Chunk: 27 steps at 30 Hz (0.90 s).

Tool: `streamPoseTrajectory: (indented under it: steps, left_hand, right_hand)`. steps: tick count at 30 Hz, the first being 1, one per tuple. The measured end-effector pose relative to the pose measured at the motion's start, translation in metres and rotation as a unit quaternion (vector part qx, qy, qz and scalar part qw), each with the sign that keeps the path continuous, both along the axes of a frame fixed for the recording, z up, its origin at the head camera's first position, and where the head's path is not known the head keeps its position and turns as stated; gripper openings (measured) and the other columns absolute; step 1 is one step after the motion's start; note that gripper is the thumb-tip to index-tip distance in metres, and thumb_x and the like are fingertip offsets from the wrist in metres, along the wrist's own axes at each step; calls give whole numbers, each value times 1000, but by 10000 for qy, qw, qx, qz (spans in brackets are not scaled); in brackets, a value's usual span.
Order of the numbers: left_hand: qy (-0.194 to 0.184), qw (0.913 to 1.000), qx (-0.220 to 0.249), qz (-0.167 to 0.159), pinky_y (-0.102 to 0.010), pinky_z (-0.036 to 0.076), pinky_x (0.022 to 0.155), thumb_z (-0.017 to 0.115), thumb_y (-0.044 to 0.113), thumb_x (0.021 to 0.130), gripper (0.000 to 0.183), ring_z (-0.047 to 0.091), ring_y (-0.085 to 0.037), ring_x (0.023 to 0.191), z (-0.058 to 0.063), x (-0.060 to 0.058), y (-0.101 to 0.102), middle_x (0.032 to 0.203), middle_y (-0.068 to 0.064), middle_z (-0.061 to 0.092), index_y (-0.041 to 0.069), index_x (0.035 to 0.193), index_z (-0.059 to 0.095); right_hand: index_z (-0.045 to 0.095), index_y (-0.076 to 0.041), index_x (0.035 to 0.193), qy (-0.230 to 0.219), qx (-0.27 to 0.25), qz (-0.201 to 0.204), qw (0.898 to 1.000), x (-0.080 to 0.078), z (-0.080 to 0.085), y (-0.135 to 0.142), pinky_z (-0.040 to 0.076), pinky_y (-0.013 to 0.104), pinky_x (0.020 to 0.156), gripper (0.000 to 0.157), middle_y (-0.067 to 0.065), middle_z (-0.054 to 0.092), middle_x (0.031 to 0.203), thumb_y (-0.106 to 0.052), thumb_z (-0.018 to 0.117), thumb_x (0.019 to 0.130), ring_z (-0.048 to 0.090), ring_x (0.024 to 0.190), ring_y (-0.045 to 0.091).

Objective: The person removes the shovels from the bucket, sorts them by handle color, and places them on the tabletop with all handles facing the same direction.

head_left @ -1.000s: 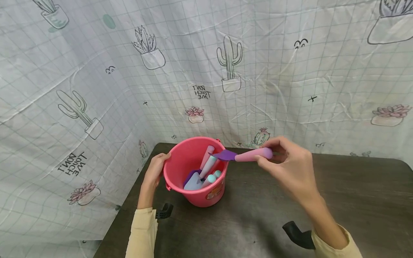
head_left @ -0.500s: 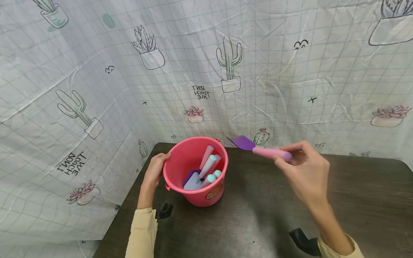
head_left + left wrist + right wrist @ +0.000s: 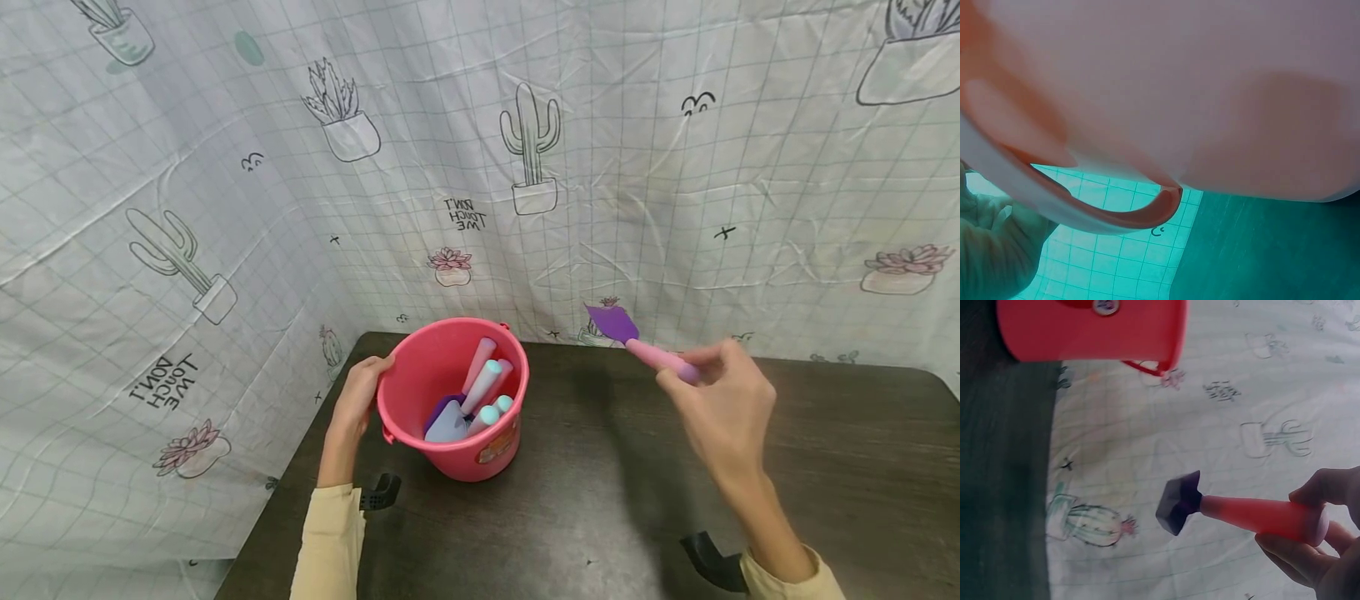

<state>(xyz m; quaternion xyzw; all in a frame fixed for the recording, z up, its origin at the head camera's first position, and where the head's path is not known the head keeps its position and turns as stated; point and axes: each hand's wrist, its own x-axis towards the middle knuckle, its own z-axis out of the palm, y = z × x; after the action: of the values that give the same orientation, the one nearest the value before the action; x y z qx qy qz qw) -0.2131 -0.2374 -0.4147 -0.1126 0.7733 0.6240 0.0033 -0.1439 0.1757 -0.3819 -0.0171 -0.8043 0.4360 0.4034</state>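
My right hand (image 3: 723,408) pinches a small toy shovel (image 3: 615,323) by the end of its pink handle, its purple blade pointing up and to the left. In the right wrist view the shovel's handle (image 3: 1260,515) sits between thumb and fingers, well apart from the bucket. A pink bucket (image 3: 465,462) stands on the table, and my left hand (image 3: 358,392) grips its left rim. From the left wrist, that hand (image 3: 1004,244) shows beside the bucket's curved carrying handle (image 3: 1116,220). Inside the bucket lie several tools with pink and mint-tipped handles, among them a grey-blue blade (image 3: 448,423).
The dark wooden table (image 3: 570,500) runs off to the right. Behind and to the left hangs a white grid-patterned curtain (image 3: 630,167) with cactus drawings, close to the table's back edge. A black mount (image 3: 712,562) sticks out at the right wrist, another (image 3: 381,492) at the left.
The right hand has carried the toy shovel from over the bucket's right rim away to the right, its blade turning upward. The left hand and bucket have stayed in place.
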Motion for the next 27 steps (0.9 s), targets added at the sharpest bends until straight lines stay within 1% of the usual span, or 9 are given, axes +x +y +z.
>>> streamPoseTrajectory:
  steps: [6, 9, 11, 15, 17, 19, 27]
  left_hand:
    - [-41, 10000, 8, 13, -23, 41, 49, 54, 27, 106, 31, 49, -10, 54, 1, 0, -1, 72, -5, 58, -2, 96, 60]
    - [-22, 10000, -3, -4, -23, 41, 49, 53, 28, 107, 32, 51, -10, 55, 0, 0, -1, 73, -5, 59, -2, 98, 60]
    - [-1, 10000, -29, -25, -23, 41, 50, 52, 28, 107, 33, 50, -11, 55, 0, 0, -1, 73, -4, 59, -2, 98, 60]
    - [41, 10000, -60, -32, -23, 41, 50, 52, 28, 107, 32, 50, -11, 55, -2, 0, -2, 72, -4, 59, -1, 95, 60]
    - [58, 10000, -72, -33, -23, 41, 50, 52, 27, 107, 31, 50, -11, 54, -2, -1, -2, 72, -4, 59, 0, 94, 60]
    - [58, 9999, -79, -24, -23, 42, 49, 52, 27, 106, 31, 50, -11, 54, -2, 0, -3, 72, -4, 59, 0, 93, 59]
    - [37, 10000, 40, -45, -23, 45, 52, 53, 26, 107, 31, 55, -12, 58, 1, 1, -2, 76, -6, 61, -2, 98, 60]
  right_hand:
    - [66, 6, 86, -12, 140, -201, 9997, -7, -16, 6, 33, 11, 64, 17, 21, 69, 76, 5, 77, 73, 43, 67, -17]
    - [64, 7, 84, -51, 203, -285, 9994, -10, -25, 9, 33, 17, 64, 16, 22, 67, 75, 4, 75, 73, 42, 69, -15]
    - [63, 7, 83, -125, 227, -344, 9991, -13, -31, 10, 34, 22, 64, 15, 22, 66, 74, 3, 74, 74, 45, 68, -6]
    - [62, 7, 81, -327, 262, -392, 9984, -18, -44, 12, 34, 30, 65, 14, 23, 63, 73, 3, 73, 74, 55, 67, 24]
    - [61, 7, 80, -444, 289, -413, 9977, -21, -52, 13, 34, 33, 65, 15, 24, 62, 73, 3, 73, 74, 56, 68, 35]
    - [59, 7, 79, -534, 268, -405, 9974, -23, -59, 14, 35, 37, 66, 16, 24, 61, 73, 3, 74, 74, 57, 69, 40]
    - [57, 6, 77, -596, 400, -447, 9964, -30, -85, 16, 38, 49, 64, 19, 24, 58, 70, 2, 76, 73, 56, 66, 43]
